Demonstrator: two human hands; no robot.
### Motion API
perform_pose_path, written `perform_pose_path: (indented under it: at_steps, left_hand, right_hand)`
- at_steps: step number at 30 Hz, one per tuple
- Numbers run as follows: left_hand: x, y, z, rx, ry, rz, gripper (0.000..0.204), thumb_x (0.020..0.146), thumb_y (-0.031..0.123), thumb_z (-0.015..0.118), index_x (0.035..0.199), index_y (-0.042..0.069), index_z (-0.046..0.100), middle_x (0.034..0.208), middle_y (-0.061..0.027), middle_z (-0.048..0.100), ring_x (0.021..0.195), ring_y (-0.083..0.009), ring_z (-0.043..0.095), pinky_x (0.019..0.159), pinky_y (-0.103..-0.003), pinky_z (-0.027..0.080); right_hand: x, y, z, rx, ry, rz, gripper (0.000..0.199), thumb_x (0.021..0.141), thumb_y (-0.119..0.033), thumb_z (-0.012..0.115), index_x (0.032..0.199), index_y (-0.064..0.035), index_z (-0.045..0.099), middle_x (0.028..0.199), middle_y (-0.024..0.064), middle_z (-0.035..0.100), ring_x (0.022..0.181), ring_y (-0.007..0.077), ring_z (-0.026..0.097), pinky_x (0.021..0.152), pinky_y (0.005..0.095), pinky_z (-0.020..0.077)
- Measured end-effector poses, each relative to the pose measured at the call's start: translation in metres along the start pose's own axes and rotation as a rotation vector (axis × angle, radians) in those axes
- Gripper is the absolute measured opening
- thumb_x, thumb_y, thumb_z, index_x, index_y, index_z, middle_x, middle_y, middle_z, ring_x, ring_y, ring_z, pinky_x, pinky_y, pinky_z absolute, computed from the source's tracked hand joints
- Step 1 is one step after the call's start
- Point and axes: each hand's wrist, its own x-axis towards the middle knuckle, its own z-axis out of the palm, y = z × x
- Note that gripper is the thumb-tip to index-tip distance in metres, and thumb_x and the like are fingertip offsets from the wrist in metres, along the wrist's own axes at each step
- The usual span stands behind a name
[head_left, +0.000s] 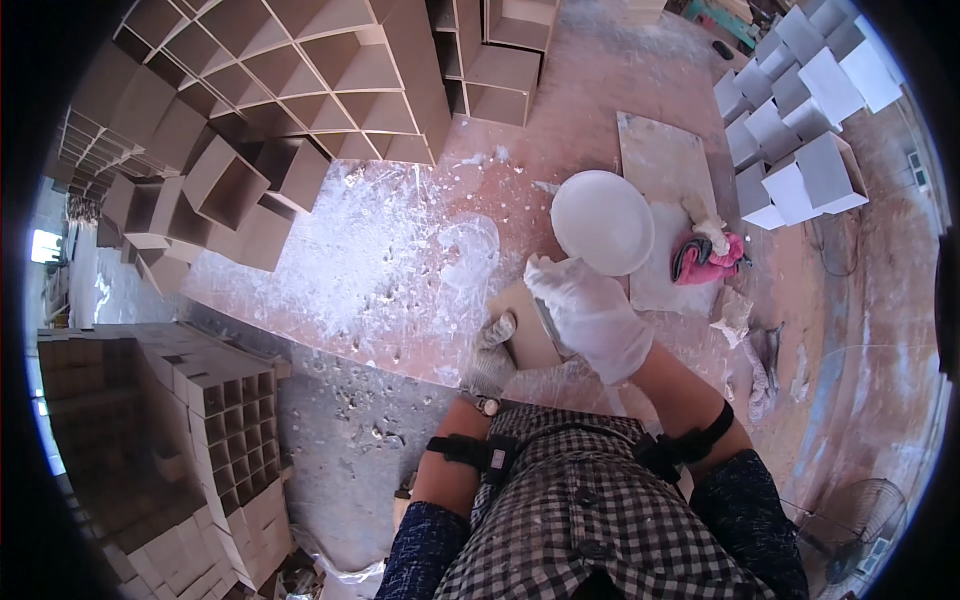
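My left hand (490, 356), in a greyish knit glove, is closed on the left side of a small brown box (527, 325) in front of my apron. My right hand (597, 318), in a loose white glove, is closed over the box's right side. A thin grey-green edge (547, 318) shows beside its fingers. I cannot make out whether that edge is part of the box or a separate flat tool. Just beyond my right hand is a round white basin (601, 222); what it contains, if anything, is unclear.
A flat board (668, 160) lies beyond the basin, with a pink and dark cloth (706, 258) near it. Stacked brown open boxes (350, 75) stand at the far left, a gridded stack (238, 430) at the near left, white boxes (800, 120) at the far right. White smears mark the work surface (340, 250).
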Motion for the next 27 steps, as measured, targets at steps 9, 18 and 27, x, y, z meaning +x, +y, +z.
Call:
perform_pose_path:
  at_steps: [9,18,27]
  left_hand:
    - [-0.007,0.005,0.003,-0.062,-0.043,-0.021,0.079,0.076,0.036,0.077,0.135,-0.002,0.042,0.129,-0.0167,0.054,0.118,-0.0321,0.054,0.102,-0.046,0.044]
    - [0.001,-0.003,-0.008,-0.077,-0.013,-0.061,0.075,0.077,0.033,0.076,0.133,-0.003,0.043,0.128,-0.0152,0.055,0.117,-0.0305,0.055,0.1,-0.046,0.045]
    - [0.0,0.0,-0.012,-0.023,0.048,-0.043,0.078,0.075,0.037,0.078,0.134,-0.001,0.044,0.128,-0.0145,0.055,0.116,-0.0318,0.055,0.1,-0.047,0.045]
  right_hand:
    - [-0.101,-0.016,-0.002,-0.842,-0.04,-0.15,0.044,0.078,-0.01,0.056,0.121,-0.0075,0.057,0.117,0.0039,0.06,0.094,0.0234,0.062,0.065,0.0364,0.0547]
    - [-0.078,-0.031,0.018,-0.74,0.074,-0.243,0.04,0.076,-0.014,0.057,0.116,-0.0134,0.062,0.114,0.0007,0.06,0.08,0.0167,0.058,0.054,0.0325,0.0491]
    - [-0.123,0.057,0.015,-0.751,0.263,-0.181,0.046,0.078,-0.012,0.056,0.123,-0.0153,0.057,0.119,0.0016,0.06,0.087,0.021,0.059,0.066,0.0358,0.0501]
